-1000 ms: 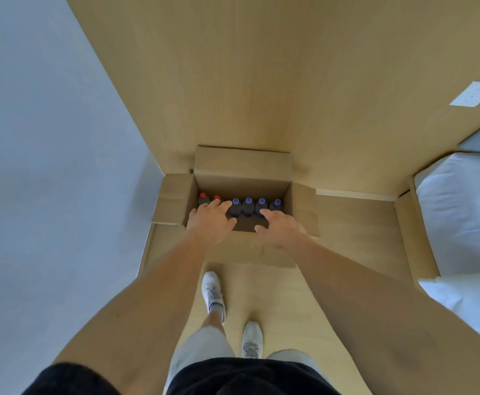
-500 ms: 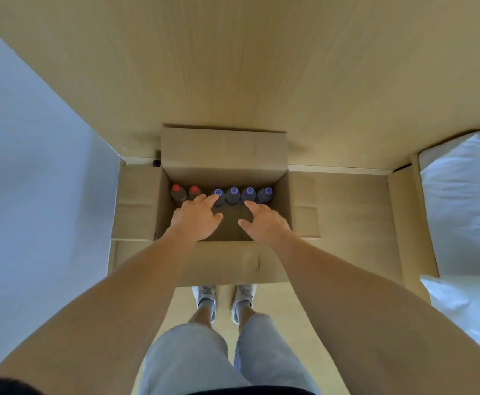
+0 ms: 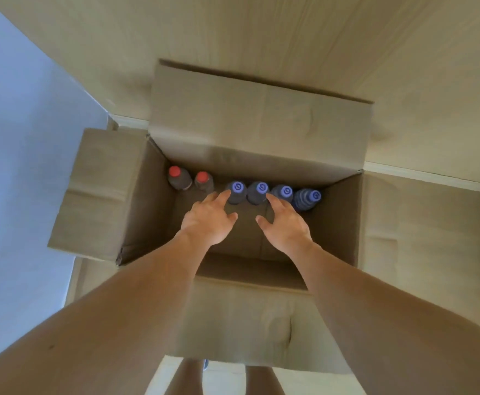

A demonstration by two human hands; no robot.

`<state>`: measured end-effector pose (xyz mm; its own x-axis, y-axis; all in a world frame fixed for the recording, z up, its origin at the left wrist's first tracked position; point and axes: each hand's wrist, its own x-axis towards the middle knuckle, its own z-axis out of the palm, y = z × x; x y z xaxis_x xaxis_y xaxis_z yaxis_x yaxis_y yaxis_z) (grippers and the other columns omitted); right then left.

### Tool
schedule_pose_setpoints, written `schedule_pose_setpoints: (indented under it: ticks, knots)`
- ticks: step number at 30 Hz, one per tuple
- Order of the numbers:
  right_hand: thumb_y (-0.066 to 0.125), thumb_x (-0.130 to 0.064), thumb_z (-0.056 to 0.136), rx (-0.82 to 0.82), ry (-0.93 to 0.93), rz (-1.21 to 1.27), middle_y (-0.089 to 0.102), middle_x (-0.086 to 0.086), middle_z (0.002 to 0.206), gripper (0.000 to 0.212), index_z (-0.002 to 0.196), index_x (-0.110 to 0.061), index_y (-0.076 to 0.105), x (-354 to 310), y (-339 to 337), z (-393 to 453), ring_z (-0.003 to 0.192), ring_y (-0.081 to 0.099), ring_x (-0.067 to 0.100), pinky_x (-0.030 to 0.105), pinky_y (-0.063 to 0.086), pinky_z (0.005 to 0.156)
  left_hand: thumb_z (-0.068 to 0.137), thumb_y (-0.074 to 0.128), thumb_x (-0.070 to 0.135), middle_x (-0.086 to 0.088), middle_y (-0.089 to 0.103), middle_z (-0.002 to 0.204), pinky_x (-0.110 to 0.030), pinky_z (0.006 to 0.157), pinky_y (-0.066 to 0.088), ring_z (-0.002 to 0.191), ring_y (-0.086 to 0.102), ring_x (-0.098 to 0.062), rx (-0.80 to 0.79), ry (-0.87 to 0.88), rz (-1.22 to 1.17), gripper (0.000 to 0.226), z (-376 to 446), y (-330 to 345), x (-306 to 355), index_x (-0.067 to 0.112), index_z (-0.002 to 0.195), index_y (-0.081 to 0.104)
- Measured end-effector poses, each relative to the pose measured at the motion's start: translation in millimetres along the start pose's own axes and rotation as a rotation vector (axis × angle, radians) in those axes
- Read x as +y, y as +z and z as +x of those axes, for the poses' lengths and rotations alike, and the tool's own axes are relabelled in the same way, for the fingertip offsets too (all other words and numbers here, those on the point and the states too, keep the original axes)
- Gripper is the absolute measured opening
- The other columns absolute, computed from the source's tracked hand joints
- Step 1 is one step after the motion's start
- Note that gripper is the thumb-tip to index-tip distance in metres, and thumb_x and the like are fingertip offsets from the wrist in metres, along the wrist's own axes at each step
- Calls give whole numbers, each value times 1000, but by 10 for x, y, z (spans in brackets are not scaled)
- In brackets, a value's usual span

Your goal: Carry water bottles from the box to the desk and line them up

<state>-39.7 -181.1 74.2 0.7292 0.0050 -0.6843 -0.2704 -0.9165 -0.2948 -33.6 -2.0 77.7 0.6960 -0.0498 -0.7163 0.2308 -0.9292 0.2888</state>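
Since the earlier frame: both hands have dropped deeper into the box and the view has closed in on it; nothing lifted.

Bottles, six, upright in a single row along the far wall of the box [image 3: 344,223]. From the box's left wall: two red-capped bottles [image 3: 174,171], then four blue-capped bottles [image 3: 238,187]; the one nearest the right wall [image 3: 315,195] leans a little.

Progress: none out of the box as far as can be seen; the desk is out of view, so any bottles already placed cannot be counted. Judged to be at the pick-up stage, with carrying and lining up left to do.

Left hand [image 3: 209,220]: palm down inside the box, fingers spread and straight, fingertip beside the first blue cap, gripping nothing.

Right hand [image 3: 286,226]: palm down inside the box, fingers apart, fingertip near the third blue cap, gripping nothing.

Surround: box flaps folded outward, wooden panel behind the box.
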Motion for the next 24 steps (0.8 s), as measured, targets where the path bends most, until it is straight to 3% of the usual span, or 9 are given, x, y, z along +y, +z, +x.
schedule_pose_setpoints:
  ticks: [8, 12, 17, 24]
  knots:
    - [54, -42, 99, 73, -99, 50, 7, -3, 167, 77, 159, -31, 7, 210, 513, 803, 151, 21, 25, 41, 33, 115, 100, 54, 43, -3, 30, 162, -44, 113, 37, 144, 38, -32, 71, 40, -78, 69, 837, 512, -135, 34, 158, 19]
    - [61, -34, 96, 125, -130, 61, 6, -1, 167, 86, 160, -25, 5, 249, 680, 1037, 150, 23, 26, 40, 32, 116, 98, 60, 37, -4, 34, 161, -40, 114, 33, 145, 37, -30, 102, 60, -123, 72, 1080, 680, -192, 31, 158, 21]
    - [70, -21, 89, 247, -149, -32, 24, 8, 158, 80, 155, -11, 26, 241, 752, 1182, 137, 40, 34, 41, 37, 111, 94, 68, 28, -7, 36, 160, -36, 115, 32, 146, 35, -27, 141, 132, -167, 75, 1273, 712, -289, 22, 157, 28]
    - [74, -9, 82, 309, -132, 31, 38, 8, 140, 58, 135, -15, 50, 327, 895, 1209, 121, 52, 33, 44, 48, 98, 82, 79, 17, -9, 60, 133, -39, 96, 46, 123, 56, -32, 161, 136, -265, 67, 1386, 727, -264, 21, 139, 45]
